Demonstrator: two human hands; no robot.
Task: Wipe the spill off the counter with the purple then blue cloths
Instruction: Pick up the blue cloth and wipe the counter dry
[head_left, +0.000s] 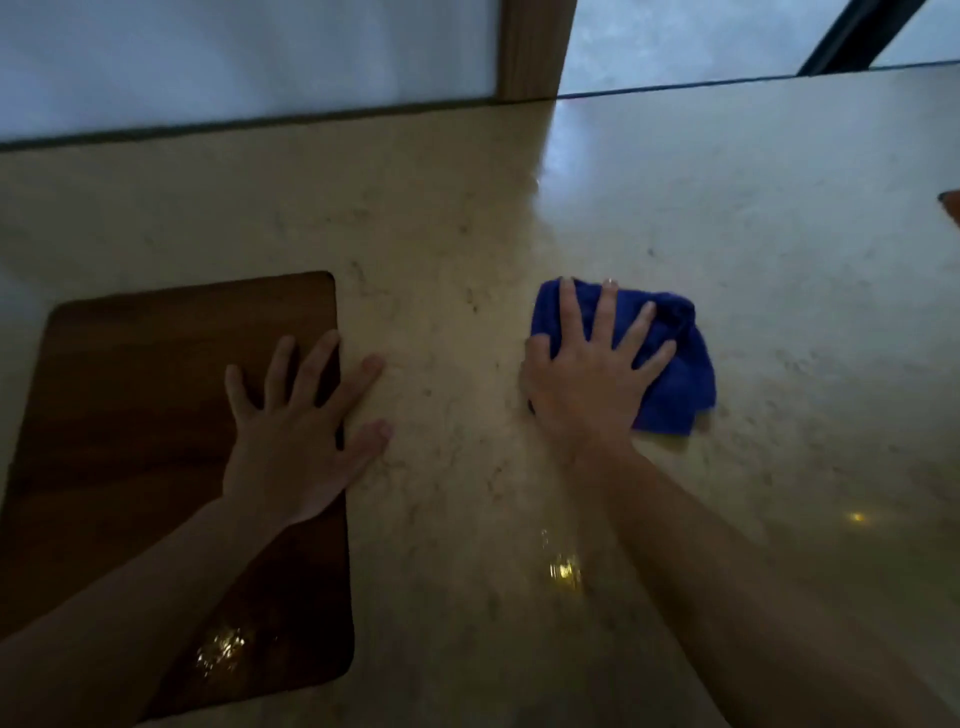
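A crumpled blue cloth (680, 379) lies on the beige stone counter (727, 208), right of centre. My right hand (592, 374) presses flat on the cloth with its fingers spread, covering the cloth's left half. My left hand (301, 421) rests flat with fingers apart, straddling the right edge of a dark wooden board (130, 405) and the counter; it holds nothing. No purple cloth is in view. A wet glint (563, 569) shows on the counter near my right forearm.
The dark wooden board lies flush at the left. A wooden post (535, 47) and frosted panels stand along the counter's far edge. A small orange-brown object (951, 208) peeks in at the right border.
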